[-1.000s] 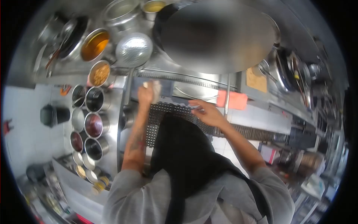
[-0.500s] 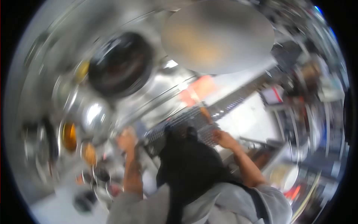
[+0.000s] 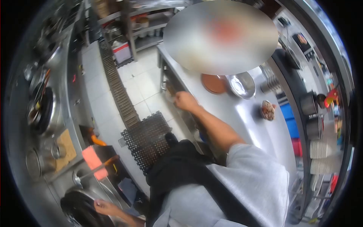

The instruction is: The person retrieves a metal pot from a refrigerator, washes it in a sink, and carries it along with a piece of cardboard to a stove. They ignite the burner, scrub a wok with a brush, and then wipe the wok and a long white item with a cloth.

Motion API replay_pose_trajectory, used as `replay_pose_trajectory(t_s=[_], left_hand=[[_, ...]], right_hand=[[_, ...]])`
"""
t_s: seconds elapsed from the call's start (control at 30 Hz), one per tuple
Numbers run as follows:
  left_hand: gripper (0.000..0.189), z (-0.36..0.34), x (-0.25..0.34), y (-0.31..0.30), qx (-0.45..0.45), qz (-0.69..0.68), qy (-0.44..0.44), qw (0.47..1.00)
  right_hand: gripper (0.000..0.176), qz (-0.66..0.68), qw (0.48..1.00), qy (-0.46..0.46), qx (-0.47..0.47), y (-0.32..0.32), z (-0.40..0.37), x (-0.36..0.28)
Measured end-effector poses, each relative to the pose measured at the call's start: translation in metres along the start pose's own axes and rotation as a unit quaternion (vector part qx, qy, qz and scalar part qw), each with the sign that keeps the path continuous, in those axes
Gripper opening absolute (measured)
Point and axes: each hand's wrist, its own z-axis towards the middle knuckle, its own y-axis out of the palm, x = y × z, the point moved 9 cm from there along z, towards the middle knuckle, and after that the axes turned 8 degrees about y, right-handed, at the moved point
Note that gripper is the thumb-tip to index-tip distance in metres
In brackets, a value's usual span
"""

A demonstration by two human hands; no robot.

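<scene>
My right hand (image 3: 186, 101) is stretched out beside the near side of a steel worktable (image 3: 247, 113). Its fingers are closed, and a blurred brownish shape shows just past them; I cannot make out what it is. Low on the left, my left hand (image 3: 106, 208) is curled at the edge of a black wok (image 3: 81, 206) on the stove. Whether its fingers touch the wok or hold something is hidden. A pink cloth (image 3: 94, 162) hangs over the stove's front edge near that hand.
On the worktable stand a steel bowl (image 3: 242, 85), a round brown board (image 3: 213, 83) and a small tub of food (image 3: 268, 110). A black perforated mat (image 3: 147, 138) and a floor grate (image 3: 119, 87) lie underfoot. Stacked white plates (image 3: 319, 149) fill a right-hand shelf.
The view has swung from the stove to the aisle and worktable. My right hand now reaches out alongside the table, while my left hand is down by a black wok. The blur has lessened.
</scene>
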Motion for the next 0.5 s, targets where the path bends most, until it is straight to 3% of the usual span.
replay_pose_trajectory(t_s=[0.03,0.07,0.1,0.13,0.17,0.23,0.3,0.33,0.37,0.4,0.43,0.5], left_hand=[[0.024,0.004,0.048,0.021,-0.038,-0.055,-0.013,0.998],[0.023,0.005,0.098,0.042,-0.075,-0.106,-0.027,0.991],[0.025,-0.005,0.132,0.083,-0.082,-0.180,-0.028,0.980],[0.024,-0.017,0.174,0.131,-0.194,-0.292,0.004,0.936],[0.023,-0.022,0.244,0.150,-0.211,-0.317,-0.003,0.925],[0.019,-0.026,0.417,0.172,-0.381,-0.453,0.032,0.805],[0.018,-0.023,0.581,0.176,-0.367,-0.560,0.171,0.723],[0.027,-0.018,0.654,0.179,-0.403,-0.528,0.187,0.724],[0.046,-0.021,0.716,0.207,-0.468,-0.547,0.114,0.685],[0.069,-0.030,0.770,0.225,-0.537,-0.611,-0.050,0.580],[0.076,-0.036,0.815,0.256,-0.581,-0.559,-0.082,0.586],[0.061,-0.061,0.860,0.316,-0.634,-0.528,-0.119,0.552]], right_hand=[[0.020,-0.018,0.996,0.084,0.022,-0.025,0.008,0.040],[0.019,-0.071,0.984,0.011,0.163,-0.053,0.015,0.083],[0.023,-0.104,0.958,0.069,0.257,-0.080,0.017,0.125],[0.023,-0.098,0.957,0.080,0.259,-0.079,0.019,0.150],[0.025,-0.121,0.964,0.097,0.215,-0.076,0.015,0.164],[0.026,-0.130,0.972,0.098,0.167,-0.072,0.008,0.179],[0.025,-0.108,0.979,0.086,0.152,-0.056,-0.002,0.183],[0.024,-0.099,0.980,0.092,0.144,-0.047,-0.005,0.188],[0.024,-0.095,0.981,0.090,0.144,-0.047,-0.009,0.188],[0.023,-0.092,0.982,0.084,0.140,-0.050,-0.014,0.186],[0.023,-0.089,0.984,0.078,0.135,-0.051,-0.018,0.186],[0.022,-0.089,0.983,0.074,0.143,-0.059,-0.025,0.190]])
